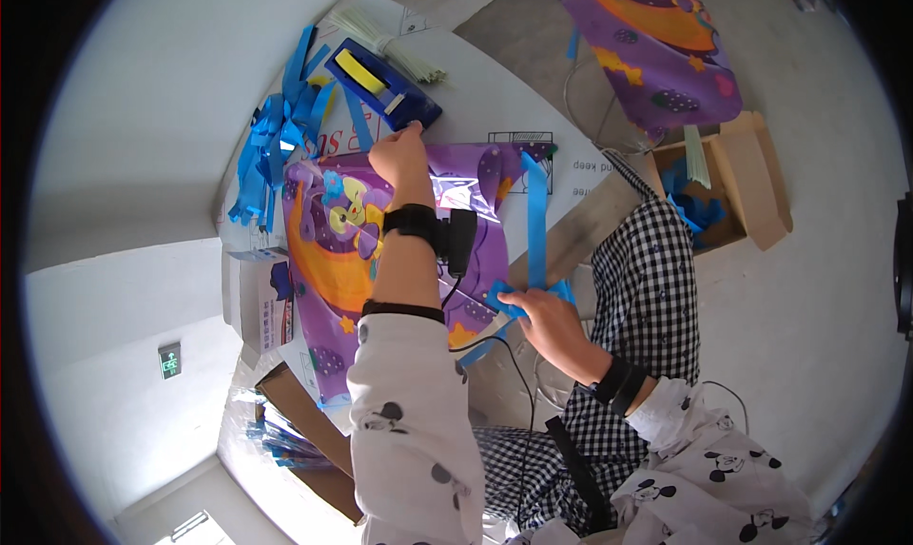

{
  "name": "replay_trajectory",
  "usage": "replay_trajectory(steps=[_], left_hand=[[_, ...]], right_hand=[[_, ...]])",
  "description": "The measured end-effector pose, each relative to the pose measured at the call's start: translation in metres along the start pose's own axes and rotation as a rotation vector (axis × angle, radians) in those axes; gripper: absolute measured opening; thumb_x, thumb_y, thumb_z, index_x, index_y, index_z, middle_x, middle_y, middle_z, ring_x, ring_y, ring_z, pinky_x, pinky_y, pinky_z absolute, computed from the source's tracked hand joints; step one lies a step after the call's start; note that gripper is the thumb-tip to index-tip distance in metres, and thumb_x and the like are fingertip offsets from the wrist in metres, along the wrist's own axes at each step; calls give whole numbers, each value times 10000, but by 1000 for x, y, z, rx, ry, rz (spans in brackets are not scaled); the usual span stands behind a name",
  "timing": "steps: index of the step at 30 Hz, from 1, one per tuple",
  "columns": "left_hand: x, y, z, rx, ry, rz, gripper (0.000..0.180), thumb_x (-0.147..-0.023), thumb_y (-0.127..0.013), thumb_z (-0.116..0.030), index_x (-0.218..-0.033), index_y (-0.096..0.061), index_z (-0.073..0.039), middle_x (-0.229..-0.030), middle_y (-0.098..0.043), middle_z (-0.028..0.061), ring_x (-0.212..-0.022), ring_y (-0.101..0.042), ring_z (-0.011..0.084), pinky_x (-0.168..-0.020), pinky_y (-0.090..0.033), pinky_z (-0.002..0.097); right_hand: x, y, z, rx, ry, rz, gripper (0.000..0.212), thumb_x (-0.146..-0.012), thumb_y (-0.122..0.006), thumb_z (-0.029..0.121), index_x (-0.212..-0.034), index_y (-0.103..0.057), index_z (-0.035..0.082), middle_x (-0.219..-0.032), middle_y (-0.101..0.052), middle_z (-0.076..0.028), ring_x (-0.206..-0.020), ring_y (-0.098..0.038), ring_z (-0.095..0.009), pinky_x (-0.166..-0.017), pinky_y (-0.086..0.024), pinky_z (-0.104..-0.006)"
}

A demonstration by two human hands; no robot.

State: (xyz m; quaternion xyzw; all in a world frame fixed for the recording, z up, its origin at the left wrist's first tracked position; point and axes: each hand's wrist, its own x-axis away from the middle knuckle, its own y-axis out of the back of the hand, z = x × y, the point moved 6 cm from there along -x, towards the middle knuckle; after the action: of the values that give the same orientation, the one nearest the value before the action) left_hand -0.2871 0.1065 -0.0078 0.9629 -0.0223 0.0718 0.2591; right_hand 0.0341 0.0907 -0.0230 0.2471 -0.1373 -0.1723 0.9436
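Note:
My left hand (400, 157) reaches over the table with its fingers pinched at the near end of a dark blue tape dispenser (385, 87), which has a yellow inner part. What the fingertips hold is too small to make out. Under my left arm lies a purple printed plastic sheet (319, 245) with an orange moon and cartoon figures. Close to my lap, my right hand (552, 331) is closed on a blue ribbon (537, 217). One strip of it runs up to the sheet's right corner, and more folds bunch around my fingers.
A heap of blue ribbons (276, 150) lies along the table's left side, with a bundle of thin pale sticks (385, 46) at the back. To the right are an open cardboard box (756, 188) and another purple sheet (656, 79). A printed carton (264, 302) stands at left.

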Motion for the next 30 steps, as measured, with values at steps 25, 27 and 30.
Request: replay_trajectory(steps=[25, 27, 30], left_hand=[[186, 46, 35, -978, -998, 999, 357, -807, -646, -48, -1097, -438, -22, -706, -636, 150, -703, -662, 355, -584, -491, 454], [192, 38, 29, -945, -1136, 1038, 327, -800, -634, -54, -1060, -441, -8, -669, -611, 160, -673, -649, 361, -560, -484, 456], [198, 31, 24, -953, -1184, 1045, 285, -791, -618, -39, -1012, -442, -1, -665, -611, 158, -659, -642, 370, -546, -480, 453]], right_hand=[[0, -4, -6, 72, 75, -80, 298, -866, -637, 33, -1147, -684, 121, -950, -689, -88, -765, -675, -297, -632, -539, -407], [0, -4, -7, 66, 72, -85, 294, -869, -634, 37, -1147, -685, 121, -960, -692, -86, -767, -676, -294, -633, -539, -406], [0, -4, -6, 42, 81, -102, 287, -876, -625, 42, -1145, -687, 121, -981, -696, -86, -773, -679, -290, -633, -538, -403]])
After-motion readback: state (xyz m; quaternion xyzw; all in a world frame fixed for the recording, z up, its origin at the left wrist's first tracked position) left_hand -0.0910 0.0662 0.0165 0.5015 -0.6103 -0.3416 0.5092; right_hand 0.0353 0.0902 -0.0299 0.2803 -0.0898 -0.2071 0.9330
